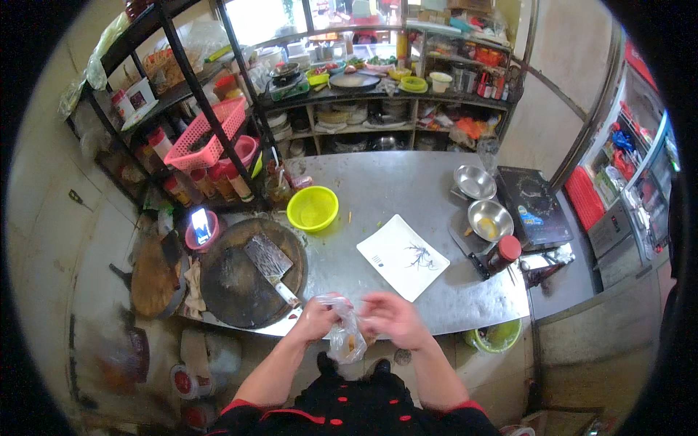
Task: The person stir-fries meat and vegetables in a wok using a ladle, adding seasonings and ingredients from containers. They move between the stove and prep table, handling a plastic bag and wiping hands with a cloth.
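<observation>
My left hand (319,318) grips the gathered top of a clear plastic bag (347,343) with something light brown inside, just off the near edge of the steel table (376,180). Right beside the bag is my right hand (393,319), blurred, its fingers apart; whether they touch the plastic I cannot tell. Beyond the hands lies a white plate (390,256) with a dark plant print. To the left, a cleaver (270,260) rests on a round chopping board (234,289). A yellow-green plastic basin (312,209) stands behind the board.
On the right stand steel bowls (475,182), one with yellow liquid, a red-lidded jar (504,253) and a black induction cooker (537,204). A lit phone (200,224) sits in a pink bowl at left. Black-framed shelves (202,103) rise at left; a green bin (499,335) is below right.
</observation>
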The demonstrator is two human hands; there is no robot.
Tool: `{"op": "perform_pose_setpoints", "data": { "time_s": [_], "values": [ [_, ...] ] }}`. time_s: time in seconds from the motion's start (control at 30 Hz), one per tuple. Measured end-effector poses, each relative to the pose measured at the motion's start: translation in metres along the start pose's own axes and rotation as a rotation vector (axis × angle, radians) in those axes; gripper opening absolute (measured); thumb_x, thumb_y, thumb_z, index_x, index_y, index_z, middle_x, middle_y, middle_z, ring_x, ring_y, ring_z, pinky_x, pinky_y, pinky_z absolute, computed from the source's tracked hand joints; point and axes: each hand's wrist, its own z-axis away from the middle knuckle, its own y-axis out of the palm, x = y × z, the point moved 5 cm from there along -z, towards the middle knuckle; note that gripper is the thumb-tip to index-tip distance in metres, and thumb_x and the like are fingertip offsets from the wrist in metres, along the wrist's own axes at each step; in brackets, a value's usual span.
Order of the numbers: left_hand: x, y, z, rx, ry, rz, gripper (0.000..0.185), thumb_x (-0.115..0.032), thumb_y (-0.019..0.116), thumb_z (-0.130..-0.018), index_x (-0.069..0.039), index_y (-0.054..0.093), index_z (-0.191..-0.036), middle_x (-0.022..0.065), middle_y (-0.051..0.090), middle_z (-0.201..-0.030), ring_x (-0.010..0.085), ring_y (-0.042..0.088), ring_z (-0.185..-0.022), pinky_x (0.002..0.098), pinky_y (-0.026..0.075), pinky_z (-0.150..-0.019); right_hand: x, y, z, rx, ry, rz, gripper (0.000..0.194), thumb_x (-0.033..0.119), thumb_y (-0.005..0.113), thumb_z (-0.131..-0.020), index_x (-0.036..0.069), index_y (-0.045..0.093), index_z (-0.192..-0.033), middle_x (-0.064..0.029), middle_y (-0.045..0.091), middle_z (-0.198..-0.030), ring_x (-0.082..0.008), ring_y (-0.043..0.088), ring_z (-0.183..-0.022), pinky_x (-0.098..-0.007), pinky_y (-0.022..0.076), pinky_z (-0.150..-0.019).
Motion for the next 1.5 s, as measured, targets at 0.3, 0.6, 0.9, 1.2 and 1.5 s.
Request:
{"op": "perform_pose_setpoints", "data": {
  "time_s": [0.3, 0.6, 0.9, 1.2, 1.5],
  "values": [
    [0.039, 0.068, 0.077, 0.324, 0.360, -0.472, 0.013, -0.008, 0.061, -0.077, -0.005, 0.063, -0.089, 0.0128, 0.062, -0.087, 0.0286, 0.060, -0.082, 0.0310, 0.047, -0.074, -0.145, 0.019, 0.082, -0.385, 0.130, -0.367, 0.080, 0.066, 0.023, -0.086, -0.001, 0.038, -0.127, -0.0219, 0.054, -0.114, -0.0298, 0.056, -0.103, -0.0415, 0.0466, -0.081],
    [0.156, -0.068, 0.151, 0.158, -0.609, 0.710, 0.042, -0.030, 0.039, -0.095, -0.003, 0.040, -0.127, 0.0166, 0.052, -0.118, 0.0300, 0.055, -0.103, 0.0390, 0.045, -0.091, -0.168, 0.088, 0.019, -0.266, 0.411, 0.808, 0.024, 0.022, 0.054, -0.076, -0.001, 0.061, -0.080, -0.0218, 0.063, -0.077, -0.0381, 0.062, -0.072, -0.0466, 0.0492, -0.063],
    [0.206, -0.097, 0.162, -0.396, -0.661, 1.298, 0.026, -0.027, 0.050, -0.089, -0.002, 0.050, -0.087, 0.0112, 0.053, -0.070, 0.0280, 0.054, -0.066, 0.0413, 0.047, -0.074, -0.213, 0.203, 0.050, 0.168, 0.286, 1.271, 0.031, 0.023, 0.050, -0.083, -0.006, 0.050, -0.094, -0.0255, 0.061, -0.082, -0.0419, 0.060, -0.075, -0.0492, 0.0474, -0.066],
    [0.166, -0.117, 0.153, -0.160, -0.508, 0.352, 0.012, -0.008, 0.064, -0.079, -0.001, 0.061, -0.088, 0.0050, 0.060, -0.077, 0.0148, 0.058, -0.070, 0.0289, 0.047, -0.059, -0.198, 0.147, 0.092, 0.121, 0.428, 0.845, 0.030, 0.037, 0.046, -0.091, 0.014, 0.064, -0.095, -0.0093, 0.061, -0.079, -0.0204, 0.058, -0.073, -0.0320, 0.0445, -0.069],
    [0.026, -0.069, 0.148, 0.730, 0.079, -0.986, 0.016, -0.015, 0.059, -0.072, 0.000, 0.063, -0.075, 0.0149, 0.063, -0.071, 0.0242, 0.059, -0.065, 0.0369, 0.046, -0.062, -0.061, 0.144, 0.027, 0.304, -0.363, 1.041, 0.019, 0.026, 0.057, -0.082, 0.010, 0.064, -0.091, -0.0117, 0.062, -0.088, -0.0283, 0.058, -0.086, -0.0379, 0.0464, -0.073]
  ]
}}
